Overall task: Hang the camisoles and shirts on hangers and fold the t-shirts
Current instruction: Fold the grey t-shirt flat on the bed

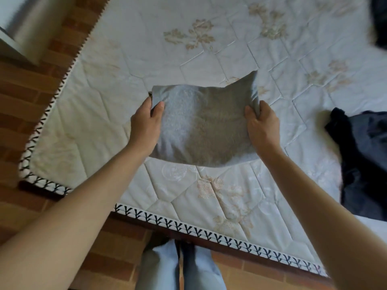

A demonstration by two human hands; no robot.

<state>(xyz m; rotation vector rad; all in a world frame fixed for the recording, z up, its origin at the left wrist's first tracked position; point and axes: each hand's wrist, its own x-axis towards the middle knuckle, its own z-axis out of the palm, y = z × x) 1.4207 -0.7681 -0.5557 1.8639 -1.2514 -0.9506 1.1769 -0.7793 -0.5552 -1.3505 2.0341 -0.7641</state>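
- Both my hands pinch the folded grey t-shirt (204, 124), a soft rectangular bundle above the mattress's near edge; left hand (144, 124) and right hand (261, 126) grip opposite sides
- Quilted floral mattress (109, 114); dark crumpled clothes (364, 164) at its right edge

Quilted floral mattress (230, 49) over brick-patterned floor (31, 84)

Both forearms are bare, no sleeves showing behind the left hand (144, 124) or right hand (262, 127). Pale blue trousers (165, 268) below.
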